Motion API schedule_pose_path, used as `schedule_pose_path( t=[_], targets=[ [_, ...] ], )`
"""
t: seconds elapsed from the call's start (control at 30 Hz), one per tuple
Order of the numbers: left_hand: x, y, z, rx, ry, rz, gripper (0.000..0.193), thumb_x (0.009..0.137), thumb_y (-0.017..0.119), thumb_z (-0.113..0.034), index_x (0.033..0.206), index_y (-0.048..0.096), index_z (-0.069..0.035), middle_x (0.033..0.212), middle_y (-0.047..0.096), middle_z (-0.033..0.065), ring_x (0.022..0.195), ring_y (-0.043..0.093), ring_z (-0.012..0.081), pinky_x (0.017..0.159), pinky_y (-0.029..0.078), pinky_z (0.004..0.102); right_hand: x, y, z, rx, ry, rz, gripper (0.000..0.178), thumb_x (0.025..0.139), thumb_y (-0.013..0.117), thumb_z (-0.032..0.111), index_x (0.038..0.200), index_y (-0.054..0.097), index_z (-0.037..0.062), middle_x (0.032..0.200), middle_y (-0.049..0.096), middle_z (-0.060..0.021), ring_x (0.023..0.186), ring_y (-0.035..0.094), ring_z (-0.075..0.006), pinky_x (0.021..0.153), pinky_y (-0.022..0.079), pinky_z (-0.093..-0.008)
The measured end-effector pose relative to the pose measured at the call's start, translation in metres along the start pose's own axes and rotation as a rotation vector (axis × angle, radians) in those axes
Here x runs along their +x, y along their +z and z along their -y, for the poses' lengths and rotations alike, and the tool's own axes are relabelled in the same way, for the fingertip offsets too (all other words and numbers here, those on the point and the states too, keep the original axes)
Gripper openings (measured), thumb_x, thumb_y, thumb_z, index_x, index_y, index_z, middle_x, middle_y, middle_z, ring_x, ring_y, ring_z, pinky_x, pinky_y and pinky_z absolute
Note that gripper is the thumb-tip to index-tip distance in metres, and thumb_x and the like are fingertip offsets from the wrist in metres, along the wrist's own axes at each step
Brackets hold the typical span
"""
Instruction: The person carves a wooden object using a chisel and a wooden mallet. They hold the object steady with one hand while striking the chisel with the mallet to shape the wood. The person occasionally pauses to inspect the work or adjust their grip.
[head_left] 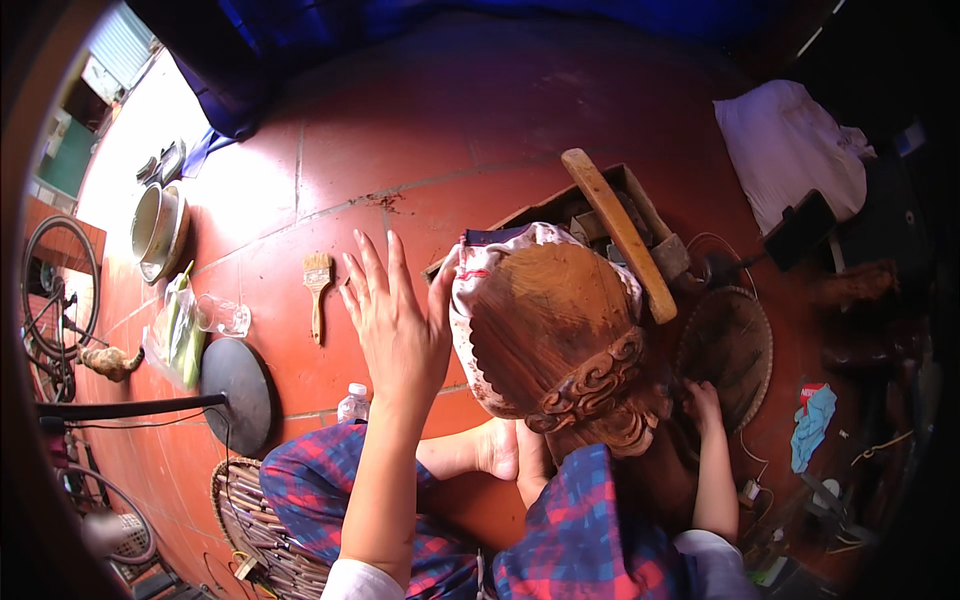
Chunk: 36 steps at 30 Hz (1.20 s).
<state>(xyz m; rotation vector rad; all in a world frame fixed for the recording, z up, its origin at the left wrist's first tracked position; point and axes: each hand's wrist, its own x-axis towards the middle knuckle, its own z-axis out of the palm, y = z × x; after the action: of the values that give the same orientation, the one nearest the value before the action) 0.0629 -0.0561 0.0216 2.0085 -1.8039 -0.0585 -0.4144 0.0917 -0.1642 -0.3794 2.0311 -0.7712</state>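
Carved wood piece [545, 310] against pale cloth [462, 340], by person's foot [500, 450]; scrollwork [590, 382] & scalloped edge [476, 345] formed; work left: can't tell; L hand [398, 325] grip spread wide, empty; R hand [704, 402] at wood's rt side, hold unclear

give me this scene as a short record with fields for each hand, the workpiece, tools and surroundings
left hand: bare left hand, raised, fingers spread, holding nothing visible
right hand: bare right hand, by the workpiece's lower right; grip unclear
workpiece: brown carved wooden piece with scalloped edge and scrollwork
around workpiece: white patterned cloth showing along its edge
tools: flat bristle brush with wooden handle, on the floor
left side: round black disc-shaped base
right side: round woven tray; white bulging sack
floor: red tiles
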Motion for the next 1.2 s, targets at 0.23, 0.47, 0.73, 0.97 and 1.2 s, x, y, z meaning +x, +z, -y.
schedule_pose_path(
  t=[0.23,0.47,0.73,0.97,1.2],
  targets=[
    [-0.080,0.017,-0.043,-0.576,0.060,0.135,0.082,0.085,0.064,-0.021,0.146,0.012,-0.003,0.146,0.022,0.0274,0.133,0.032,0.0383,0.105,0.032,0.0398,-0.002,-0.003,-0.006,0.020,0.030,-0.104,0.045,0.077,0.075,0.030,0.095,0.042,0.0054,0.071,0.053,-0.0051,0.048,0.056,-0.0135,0.038,0.045,-0.0244],
    [-0.088,0.023,-0.052,-0.648,0.035,0.202,0.084,0.089,0.059,-0.018,0.147,-0.001,-0.006,0.134,0.036,0.0363,0.123,0.039,0.0479,0.097,0.038,0.0431,-0.002,-0.007,-0.005,-0.004,0.034,-0.071,0.052,0.075,0.077,0.026,0.103,0.041,-0.0002,0.076,0.055,-0.0080,0.051,0.059,-0.0145,0.041,0.048,-0.0254],
    [-0.092,0.030,-0.041,-0.608,0.049,0.160,0.078,0.092,0.054,-0.020,0.148,0.000,-0.011,0.136,0.038,0.0314,0.123,0.043,0.0430,0.099,0.036,0.0419,-0.009,0.007,0.008,-0.053,-0.021,-0.241,0.057,0.083,0.068,0.036,0.110,0.048,-0.0105,0.079,0.064,-0.0164,0.050,0.063,-0.0179,0.040,0.049,-0.0271],
    [-0.095,0.035,-0.052,-0.608,0.049,0.194,0.078,0.092,0.054,-0.017,0.148,0.000,-0.010,0.136,0.038,0.0316,0.117,0.049,0.0427,0.095,0.039,0.0418,0.010,-0.118,-0.037,-0.196,0.043,-0.520,0.017,0.081,0.069,0.016,0.087,0.064,0.0006,0.067,0.066,-0.0091,0.047,0.060,-0.0145,0.038,0.044,-0.0264],
    [-0.088,0.025,-0.043,-0.701,-0.021,0.215,0.084,0.088,0.058,-0.015,0.148,-0.001,-0.009,0.140,0.034,0.0299,0.123,0.045,0.0403,0.096,0.040,0.0377,0.062,-0.177,-0.105,-0.923,-0.009,-0.516,0.041,0.072,0.072,0.043,0.085,0.069,0.0046,0.085,0.067,-0.0139,0.082,0.066,-0.0323,0.077,0.052,-0.0420]
  ],
)
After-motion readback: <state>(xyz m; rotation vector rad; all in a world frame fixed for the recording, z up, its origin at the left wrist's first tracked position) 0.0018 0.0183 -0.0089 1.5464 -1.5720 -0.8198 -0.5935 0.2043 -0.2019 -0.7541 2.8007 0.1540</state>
